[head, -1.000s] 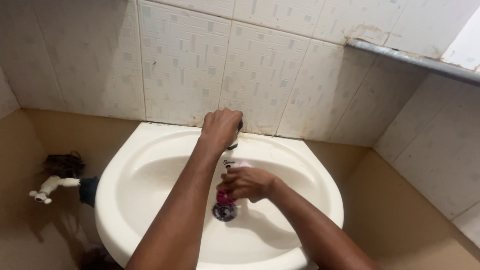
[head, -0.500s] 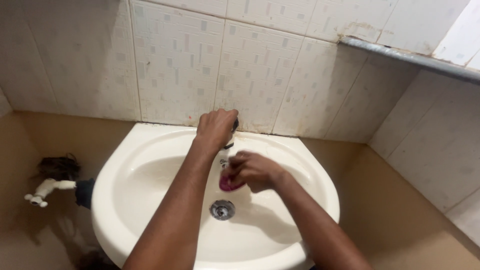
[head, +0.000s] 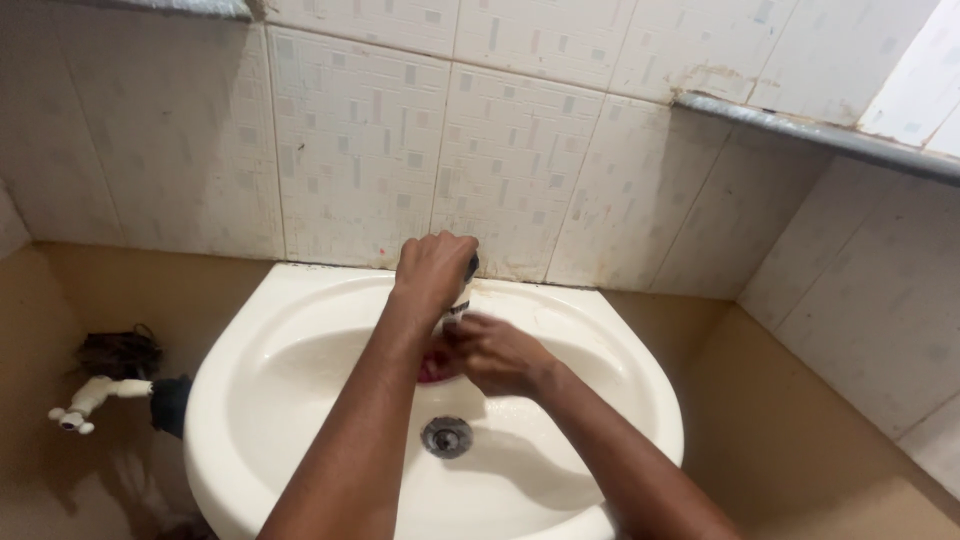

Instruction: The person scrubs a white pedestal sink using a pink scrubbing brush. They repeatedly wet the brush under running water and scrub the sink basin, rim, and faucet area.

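1. The person stands over a cream white sink (head: 300, 330) that is fixed to a tiled wall (head: 350, 150).
2. The left hand (head: 433, 268) is at the back of the sink, up by the wall. It is closed tight around the dark tap (head: 471, 266), and only a small bit of the tap peeks out past the knuckles.
3. The right hand (head: 492, 352) is just below the left hand, over the bowl of the sink. Its fingers are curled around a small pink thing (head: 430, 369).
4. The pink thing is mostly hidden by the hand and by the left arm, so only a bit of its edge shows. It is too hidden to tell what it is.
5. The pink thing is held above the bowl, right under the tap and up from the round metal drain (head: 446, 437).
6. The two hands are very close, almost touching.
7. The drain sits in the bottom of the bowl, between the two arms.
8. On the wall to the left of the sink there is a white wall tap (head: 85, 400) with a dark clump (head: 120, 352) above it.
9. A grey ledge (head: 820, 132) runs along the wall at the upper right.
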